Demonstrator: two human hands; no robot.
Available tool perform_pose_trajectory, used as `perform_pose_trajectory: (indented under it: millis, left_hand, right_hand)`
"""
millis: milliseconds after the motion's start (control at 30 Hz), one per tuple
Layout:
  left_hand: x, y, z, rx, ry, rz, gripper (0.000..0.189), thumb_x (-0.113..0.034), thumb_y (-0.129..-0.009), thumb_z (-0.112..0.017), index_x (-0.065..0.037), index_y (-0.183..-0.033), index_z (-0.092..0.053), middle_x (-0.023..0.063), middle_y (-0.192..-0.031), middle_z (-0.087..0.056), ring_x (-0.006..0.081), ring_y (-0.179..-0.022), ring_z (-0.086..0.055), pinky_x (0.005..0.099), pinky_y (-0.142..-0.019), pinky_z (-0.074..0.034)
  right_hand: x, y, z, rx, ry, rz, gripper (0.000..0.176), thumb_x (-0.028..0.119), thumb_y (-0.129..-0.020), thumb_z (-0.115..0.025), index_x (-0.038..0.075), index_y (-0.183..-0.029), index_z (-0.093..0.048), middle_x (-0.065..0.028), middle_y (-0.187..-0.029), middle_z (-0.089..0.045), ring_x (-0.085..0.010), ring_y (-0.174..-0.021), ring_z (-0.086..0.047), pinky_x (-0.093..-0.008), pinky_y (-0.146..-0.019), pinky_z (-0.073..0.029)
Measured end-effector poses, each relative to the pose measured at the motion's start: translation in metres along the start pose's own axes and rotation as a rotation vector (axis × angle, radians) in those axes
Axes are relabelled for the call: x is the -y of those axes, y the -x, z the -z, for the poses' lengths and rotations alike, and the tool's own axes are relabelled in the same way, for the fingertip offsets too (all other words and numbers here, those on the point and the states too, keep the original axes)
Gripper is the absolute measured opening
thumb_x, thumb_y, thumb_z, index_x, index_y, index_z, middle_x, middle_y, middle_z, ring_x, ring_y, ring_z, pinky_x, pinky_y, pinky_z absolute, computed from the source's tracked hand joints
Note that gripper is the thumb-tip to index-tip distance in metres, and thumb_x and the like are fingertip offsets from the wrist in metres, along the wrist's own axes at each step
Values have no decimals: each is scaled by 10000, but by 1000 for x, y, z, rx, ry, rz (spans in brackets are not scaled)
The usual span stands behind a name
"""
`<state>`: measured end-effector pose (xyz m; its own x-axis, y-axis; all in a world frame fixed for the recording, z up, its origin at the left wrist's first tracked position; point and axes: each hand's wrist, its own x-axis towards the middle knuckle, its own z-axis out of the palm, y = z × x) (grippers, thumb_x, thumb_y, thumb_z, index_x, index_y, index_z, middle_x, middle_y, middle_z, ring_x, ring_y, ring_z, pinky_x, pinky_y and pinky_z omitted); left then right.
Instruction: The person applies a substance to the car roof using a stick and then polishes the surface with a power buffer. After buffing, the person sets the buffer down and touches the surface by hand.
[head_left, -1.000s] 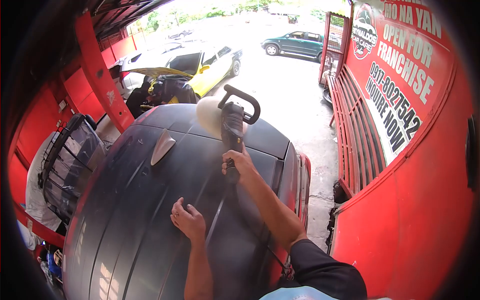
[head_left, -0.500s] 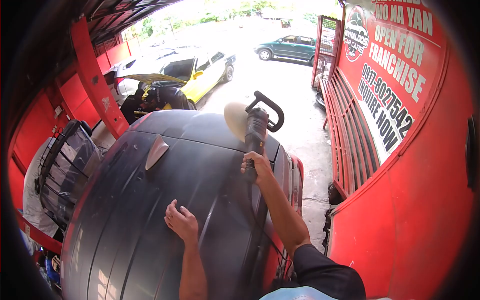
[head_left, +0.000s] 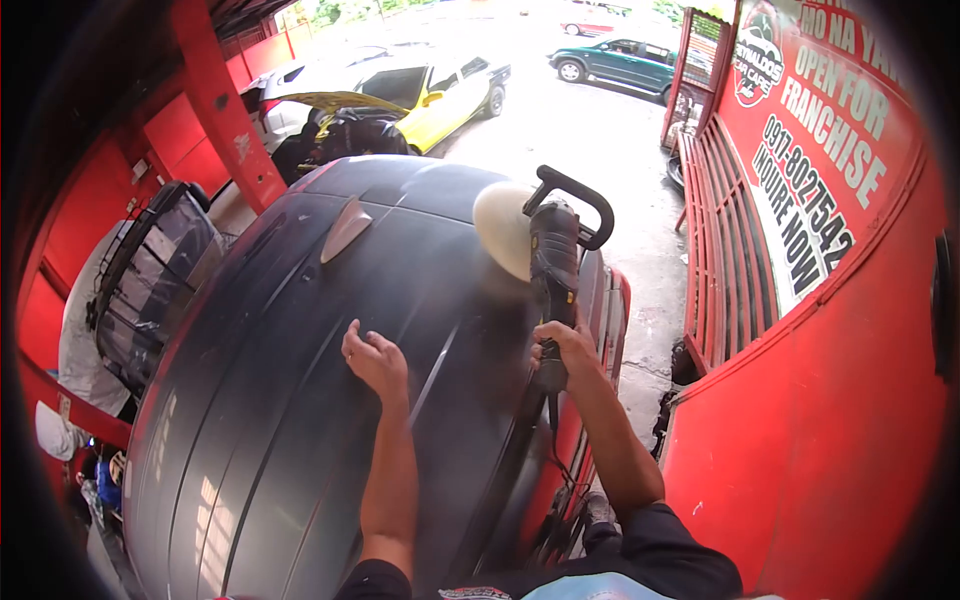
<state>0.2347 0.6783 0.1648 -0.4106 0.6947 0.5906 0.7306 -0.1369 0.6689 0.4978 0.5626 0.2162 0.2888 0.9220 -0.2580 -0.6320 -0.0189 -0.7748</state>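
My right hand (head_left: 564, 352) is wrapped round the rear handle of a black polisher (head_left: 553, 260). The polisher's pale round pad (head_left: 503, 228) is tilted on edge near the far right part of a dark car roof (head_left: 330, 360); whether it touches the roof cannot be made out. My left hand (head_left: 375, 358) is over the middle of the roof, holding nothing, with its fingers apart and slightly curled. A shark-fin antenna (head_left: 345, 231) stands on the roof beyond it. A dark cord hangs from the polisher's handle along the roof's right edge.
A red wall with a sign (head_left: 810, 130) and a slatted red bench (head_left: 728, 250) run along the right. Beyond the roof stand a yellow car (head_left: 450, 110) with its hood up and a green car (head_left: 620, 66). A red post (head_left: 228, 110) rises at the left.
The view has shifted, so the roof and surroundings sit further right. My right hand and the polisher appear slightly lower and further right. My left hand appears higher, with more of its forearm showing.
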Motion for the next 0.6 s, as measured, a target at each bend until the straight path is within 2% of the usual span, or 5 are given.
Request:
perform_pose_trajectory:
  millis: [167, 267, 333, 533, 600]
  left_hand:
    - [9, -16, 3, -92, 325, 345, 395, -86, -974, -392, 93, -1317, -470, 274, -1308, -468, 337, -1162, -520, 403, -1010, -422]
    - [11, -17, 0, -170, 370, 311, 400, -86, -977, -381, 111, -1317, -456, 264, -1287, -476, 328, -1159, -524, 395, -1014, -420]
    - [9, -19, 0, -202, 402, 314, 399, -74, -974, -385, 119, -1317, -448, 261, -1289, -470, 317, -1169, -521, 387, -1023, -418]
    - [7, -16, 4, -220, 469, 372, 385, -76, -993, -353, 115, -1318, -431, 286, -1337, -438, 351, -1166, -527, 418, -1024, -440]
    - [3, -23, 12, -264, 540, 497, 390, -60, -993, -378, 107, -1341, -426, 217, -1362, -446, 291, -1215, -505, 356, -1055, -411]
  right_hand:
    - [5, 22, -17, -28, -29, -42, 698, -31, -762, -641, 210, -1355, -362, -103, -756, -519, -201, -523, -556, -365, -436, -488]
    - [22, 16, -25, -31, 13, -87, 599, -15, -776, -647, 167, -1291, -401, -95, -741, -527, -195, -516, -562, -365, -433, -494]
    - [34, 7, -23, -10, 259, -49, 523, -1, -797, -650, 146, -1242, -416, -86, -733, -537, -189, -509, -565, -362, -424, -495]
    - [56, -20, -45, 180, 374, -94, 603, -3, -817, -636, 155, -1343, -387, -83, -718, -541, -186, -471, -552, -357, -396, -480]
    - [45, -34, -62, 197, 431, -61, 652, -12, -814, -631, 172, -1382, -369, -86, -710, -537, -186, -468, -552, -356, -392, -475]
